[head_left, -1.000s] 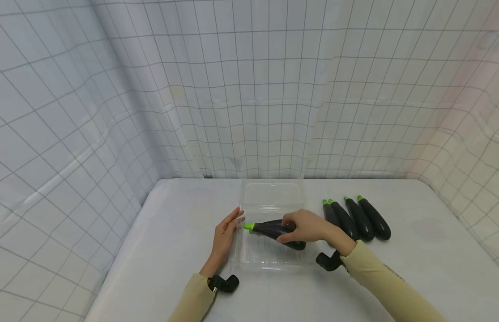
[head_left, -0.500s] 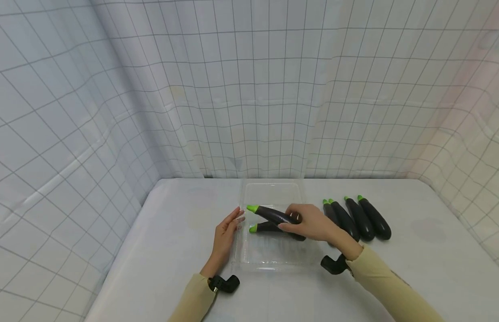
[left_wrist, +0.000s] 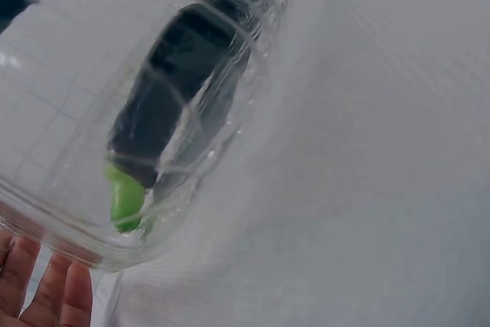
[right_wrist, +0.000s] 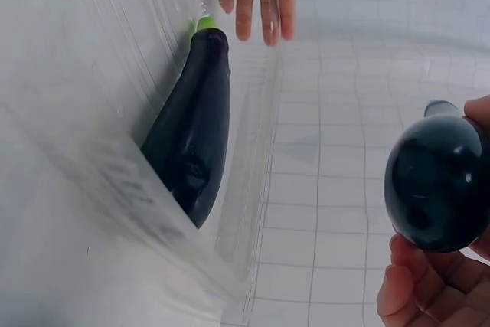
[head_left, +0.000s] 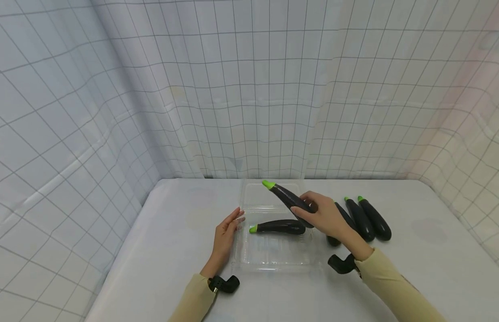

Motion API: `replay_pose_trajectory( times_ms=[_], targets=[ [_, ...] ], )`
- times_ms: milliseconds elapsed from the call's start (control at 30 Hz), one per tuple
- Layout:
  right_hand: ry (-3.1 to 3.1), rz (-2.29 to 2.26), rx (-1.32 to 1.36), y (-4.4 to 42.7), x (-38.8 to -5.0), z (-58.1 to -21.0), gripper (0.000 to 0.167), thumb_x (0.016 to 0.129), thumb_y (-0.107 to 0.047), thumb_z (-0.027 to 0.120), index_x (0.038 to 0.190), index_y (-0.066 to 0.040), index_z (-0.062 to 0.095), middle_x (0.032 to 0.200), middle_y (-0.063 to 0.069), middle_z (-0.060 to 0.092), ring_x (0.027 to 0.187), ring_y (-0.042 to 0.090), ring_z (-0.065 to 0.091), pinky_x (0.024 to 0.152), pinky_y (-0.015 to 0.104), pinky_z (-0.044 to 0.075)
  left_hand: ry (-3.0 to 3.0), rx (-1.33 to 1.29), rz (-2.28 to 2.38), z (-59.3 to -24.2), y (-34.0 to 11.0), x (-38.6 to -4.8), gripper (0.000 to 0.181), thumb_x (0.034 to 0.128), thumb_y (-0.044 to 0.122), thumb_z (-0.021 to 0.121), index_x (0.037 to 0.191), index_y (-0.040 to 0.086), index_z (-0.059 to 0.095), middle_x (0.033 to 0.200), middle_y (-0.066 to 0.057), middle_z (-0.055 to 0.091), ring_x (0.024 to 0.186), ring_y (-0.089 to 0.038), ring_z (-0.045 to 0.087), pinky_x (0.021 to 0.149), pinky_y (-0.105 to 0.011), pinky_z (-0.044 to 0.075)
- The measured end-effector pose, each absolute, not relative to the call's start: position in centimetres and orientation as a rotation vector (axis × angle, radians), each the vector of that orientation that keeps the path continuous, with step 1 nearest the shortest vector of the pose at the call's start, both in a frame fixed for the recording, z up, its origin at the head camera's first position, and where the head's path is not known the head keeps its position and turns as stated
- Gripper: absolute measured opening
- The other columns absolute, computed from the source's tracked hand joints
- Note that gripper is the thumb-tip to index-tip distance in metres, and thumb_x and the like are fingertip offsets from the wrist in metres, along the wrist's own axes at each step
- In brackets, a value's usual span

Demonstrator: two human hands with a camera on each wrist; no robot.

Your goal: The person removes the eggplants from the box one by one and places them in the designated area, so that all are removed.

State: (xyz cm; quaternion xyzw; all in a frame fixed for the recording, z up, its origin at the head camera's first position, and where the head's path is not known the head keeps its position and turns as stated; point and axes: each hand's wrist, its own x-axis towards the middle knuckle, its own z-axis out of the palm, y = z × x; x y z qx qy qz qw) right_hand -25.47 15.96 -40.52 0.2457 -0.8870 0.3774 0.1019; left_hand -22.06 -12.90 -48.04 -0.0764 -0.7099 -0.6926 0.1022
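My right hand [head_left: 326,218] grips a dark eggplant [head_left: 288,198] round its thick end, tilted, its green stem pointing up and left above a clear plastic clamshell box [head_left: 273,267]. Inside the box a second eggplant [head_left: 280,226] lies on its side, stem to the left. Along the box's left wall rests my left hand [head_left: 223,239], fingers extended against the plastic. Through the wall, the left wrist view shows the lying eggplant [left_wrist: 164,93]. The right wrist view shows the round end of the held eggplant [right_wrist: 435,183] between thumb and fingers.
Several more eggplants lie on the white table [head_left: 185,214] right of the box, including one at the far right [head_left: 375,218]; my right hand and forearm partly cover the nearer ones. The box's lid [head_left: 255,190] lies back, unfolded. A grid-patterned curtain [head_left: 249,89] surrounds the table.
My right hand has lifted the gripped eggplant up and to the right, away from the one lying in the box, and its stem end has tilted upward. My left hand has stayed in place.
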Motion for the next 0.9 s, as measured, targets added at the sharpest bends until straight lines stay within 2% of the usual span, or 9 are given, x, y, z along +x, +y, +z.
replay_pose_trajectory(
  times_ms=[167,333,500,700,900],
  targets=[
    [-2.542,1.173,0.649,16.8,-25.8,-40.5,0.033,0.086,-0.036,0.069,0.106,-0.01,0.065,0.08,-0.003,0.062,0.064,0.012,0.056,0.057,0.032,0.044,-2.106,-0.222,-2.039,-48.1,-12.9,-22.0,0.039,0.0992,-0.003,0.039,0.138,-0.008,0.043,0.131,-0.023,0.052,0.119,-0.038,0.05,0.094,-0.055,0.038],
    [-2.474,1.182,0.568,18.0,-26.0,-40.2,0.032,0.087,-0.034,0.068,0.106,-0.008,0.066,0.082,0.0,0.062,0.067,0.015,0.054,0.061,0.033,0.044,-2.114,-0.223,-2.03,-48.2,-12.9,-22.0,0.039,0.0991,-0.003,0.038,0.138,-0.008,0.042,0.131,-0.023,0.052,0.119,-0.039,0.05,0.094,-0.056,0.037],
    [-2.414,1.215,0.478,19.5,-26.4,-40.0,0.034,0.088,-0.033,0.068,0.108,-0.005,0.066,0.084,0.004,0.063,0.066,0.018,0.054,0.058,0.029,0.044,-2.119,-0.221,-2.028,-48.2,-12.9,-22.1,0.039,0.0992,-0.002,0.039,0.138,-0.007,0.042,0.132,-0.022,0.052,0.119,-0.037,0.051,0.094,-0.055,0.038],
    [-2.356,1.2,0.353,21.7,-26.8,-39.8,0.037,0.089,-0.031,0.066,0.11,-0.001,0.064,0.088,0.01,0.065,0.071,0.014,0.055,0.06,0.02,0.042,-2.114,-0.231,-2.024,-48.2,-12.9,-22.1,0.039,0.0991,-0.002,0.039,0.138,-0.008,0.042,0.132,-0.022,0.052,0.119,-0.037,0.051,0.094,-0.054,0.039],
    [-2.319,1.165,0.219,23.8,-27.0,-39.8,0.041,0.088,-0.032,0.067,0.11,0.002,0.065,0.089,0.014,0.064,0.072,0.01,0.052,0.064,0.019,0.039,-2.1,-0.243,-2.031,-48.4,-12.9,-22.2,0.039,0.0989,-0.003,0.039,0.137,-0.009,0.042,0.131,-0.023,0.052,0.118,-0.038,0.051,0.093,-0.056,0.038]
  ],
)
